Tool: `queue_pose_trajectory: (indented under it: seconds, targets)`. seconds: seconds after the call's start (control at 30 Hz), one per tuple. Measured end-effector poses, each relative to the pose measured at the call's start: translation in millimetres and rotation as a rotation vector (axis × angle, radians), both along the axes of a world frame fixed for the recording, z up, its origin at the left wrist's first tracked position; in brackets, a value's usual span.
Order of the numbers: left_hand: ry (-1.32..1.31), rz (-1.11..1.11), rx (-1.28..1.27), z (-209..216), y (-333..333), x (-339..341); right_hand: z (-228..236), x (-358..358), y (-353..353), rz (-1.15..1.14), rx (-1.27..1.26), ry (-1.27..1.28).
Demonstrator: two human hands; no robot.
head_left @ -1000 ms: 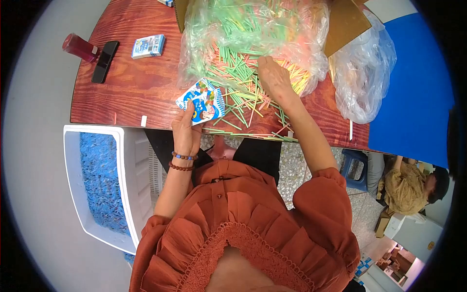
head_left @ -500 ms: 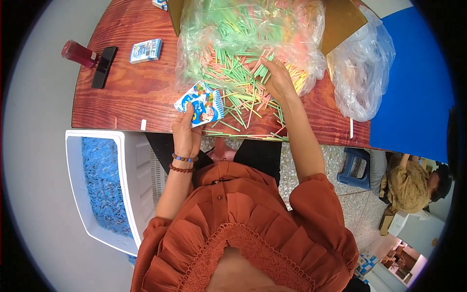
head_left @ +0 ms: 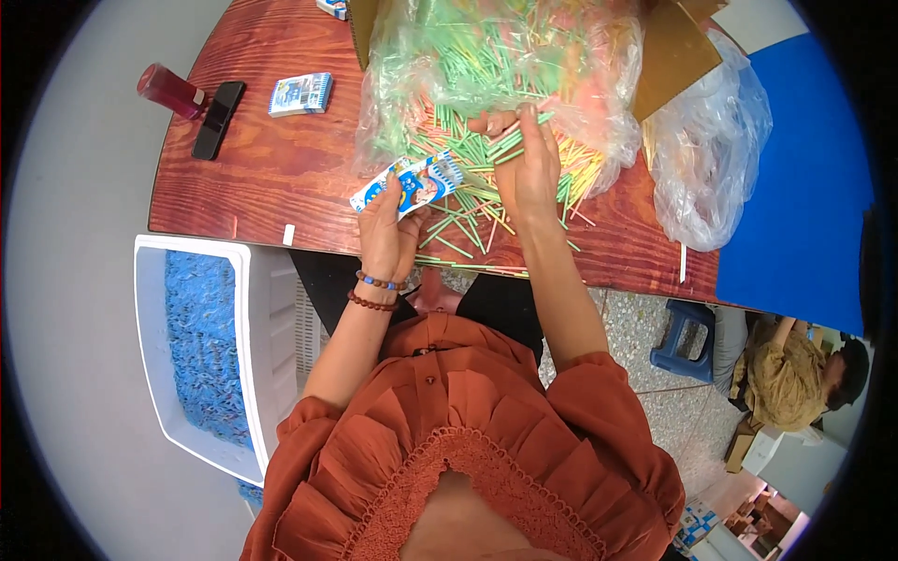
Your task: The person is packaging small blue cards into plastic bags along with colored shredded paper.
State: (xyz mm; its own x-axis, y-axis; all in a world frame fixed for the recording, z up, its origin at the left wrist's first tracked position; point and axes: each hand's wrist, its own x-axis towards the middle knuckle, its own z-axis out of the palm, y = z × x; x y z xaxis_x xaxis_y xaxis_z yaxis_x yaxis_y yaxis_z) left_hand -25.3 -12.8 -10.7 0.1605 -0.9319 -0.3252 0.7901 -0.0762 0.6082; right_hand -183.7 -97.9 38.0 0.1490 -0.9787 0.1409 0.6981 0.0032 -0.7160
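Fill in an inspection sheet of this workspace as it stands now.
Surface: reddish wood-grain table, strewn with loose coloured sticks near its front edge.
Handled things: blue-and-white packets; a small bunch of sticks, mostly green.
Clutter: phone, dark red bottle, packet stack, crumpled clear bag, cardboard flap.
Left hand: grips the packets.
Right hand: holds the bunch over the loose sticks.
Cables: nothing seen.
Surroundings: white bin with blue contents at left; blue stool and another person at right.
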Motion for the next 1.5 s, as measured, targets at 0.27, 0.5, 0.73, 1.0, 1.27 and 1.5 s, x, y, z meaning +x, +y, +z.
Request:
queue_pose_trajectory:
  seconds: [0.27,0.5,0.73,1.0,1.27,1.5]
  targets:
    - [0.034,-0.012,-0.019,13.6,1.1,-7.8,19.4,39.4,28.7,-0.286,-0.132,0.183]
    - [0.059,-0.015,-0.056,13.1,1.0,-11.3,14.8,51.8,42.3,-0.303,-0.171,0.324]
    - [0.078,-0.024,-0.132,3.3,-11.3,-13.0,3.0,42.0,35.2,-0.180,-0.282,0.564]
    - [0.346,-0.049,-0.172,-3.4,-30.9,-11.9,8.0,27.6,21.7,-0.008,-0.407,0.704]
    - [0.512,-0.016,-0.279,-11.8,-38.2,6.3,12.6,9.9,20.6,-0.014,-0.113,0.547]
    - [0.240,0.177,-0.257,0.5,-35.0,34.0,3.7,77.4,8.4,0.065,-0.194,0.905]
